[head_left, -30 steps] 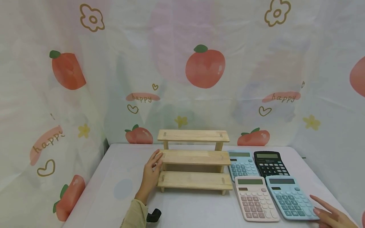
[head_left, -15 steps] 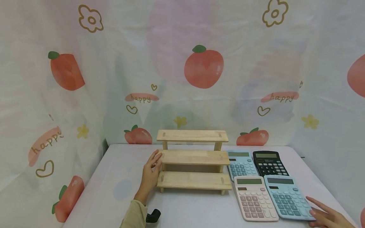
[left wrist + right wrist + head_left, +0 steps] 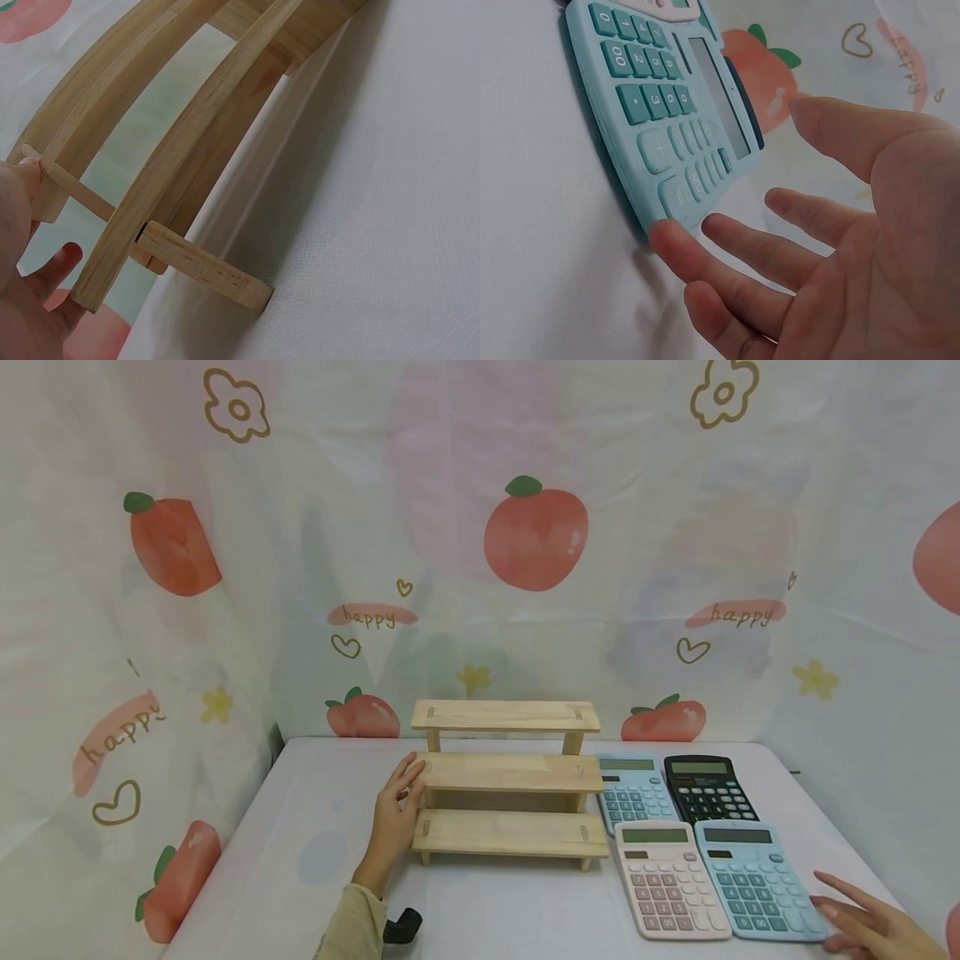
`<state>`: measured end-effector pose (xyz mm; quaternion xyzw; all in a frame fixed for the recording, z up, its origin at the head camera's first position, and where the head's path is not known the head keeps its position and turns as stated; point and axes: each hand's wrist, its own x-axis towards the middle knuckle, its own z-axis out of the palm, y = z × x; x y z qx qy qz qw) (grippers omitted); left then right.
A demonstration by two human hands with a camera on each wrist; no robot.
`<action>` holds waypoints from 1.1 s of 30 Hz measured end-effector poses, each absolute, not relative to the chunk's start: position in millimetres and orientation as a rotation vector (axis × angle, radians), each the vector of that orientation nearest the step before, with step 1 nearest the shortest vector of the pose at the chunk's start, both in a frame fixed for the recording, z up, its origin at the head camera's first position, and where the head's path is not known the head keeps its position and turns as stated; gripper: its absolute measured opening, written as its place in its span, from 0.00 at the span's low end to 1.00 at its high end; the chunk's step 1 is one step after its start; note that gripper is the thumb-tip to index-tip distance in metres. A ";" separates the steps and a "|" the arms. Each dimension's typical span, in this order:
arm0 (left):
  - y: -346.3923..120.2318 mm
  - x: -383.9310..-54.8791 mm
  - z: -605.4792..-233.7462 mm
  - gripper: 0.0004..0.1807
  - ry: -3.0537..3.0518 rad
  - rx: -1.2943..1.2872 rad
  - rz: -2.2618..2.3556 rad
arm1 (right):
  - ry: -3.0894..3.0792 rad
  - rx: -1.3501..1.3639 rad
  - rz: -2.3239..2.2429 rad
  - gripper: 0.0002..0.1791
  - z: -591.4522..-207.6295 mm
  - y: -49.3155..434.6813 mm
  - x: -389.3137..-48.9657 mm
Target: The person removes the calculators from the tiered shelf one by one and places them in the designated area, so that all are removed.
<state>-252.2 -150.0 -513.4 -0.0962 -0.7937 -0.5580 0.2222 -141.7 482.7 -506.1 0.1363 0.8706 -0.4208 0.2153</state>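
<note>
A three-tier wooden display stand (image 3: 510, 833) stands on the white table. My left hand (image 3: 392, 827) rests at its left end, fingertips touching the end of the middle board; the left wrist view shows the fingers (image 3: 56, 270) beside the board ends. Right of the stand, several calculators lie face up: a pink one (image 3: 675, 885), a light blue one (image 3: 761, 885) beside it, another light blue one (image 3: 637, 793) behind and a black one (image 3: 708, 789). My right hand (image 3: 877, 927), fingers spread, is at the front blue calculator's right edge; one fingertip meets its corner in the right wrist view.
A black curved object (image 3: 405, 927) shows beside my left sleeve (image 3: 352, 922), partly hidden. A fruit-patterned cloth (image 3: 450, 527) surrounds the table at the back and sides. The stand and calculators sit close together.
The front blue calculator has shifted slightly left, closer to the pink one. My right hand moved left with it, then drew slightly back right. My left hand stays at the stand.
</note>
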 end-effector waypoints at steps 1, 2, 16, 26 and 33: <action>-149.7 -252.3 -513.4 0.20 -2.194 -0.266 -1.544 | 2.434 0.374 -1.147 0.51 -503.9 482.7 -142.1; -149.4 -252.6 -513.5 0.20 -2.197 -0.268 -1.543 | 2.447 0.371 -1.130 0.50 -501.6 482.4 -142.7; -152.0 -252.4 -514.1 0.20 -2.206 -0.248 -1.549 | 2.599 0.260 -1.031 0.44 -479.9 447.8 -160.8; -150.0 -250.6 -511.5 0.20 -2.211 -0.249 -1.541 | 2.689 0.193 -1.119 0.41 -469.4 415.8 -175.5; -149.8 -249.3 -509.9 0.20 -2.207 -0.251 -1.547 | 2.784 0.126 -1.167 0.38 -465.7 393.7 -182.3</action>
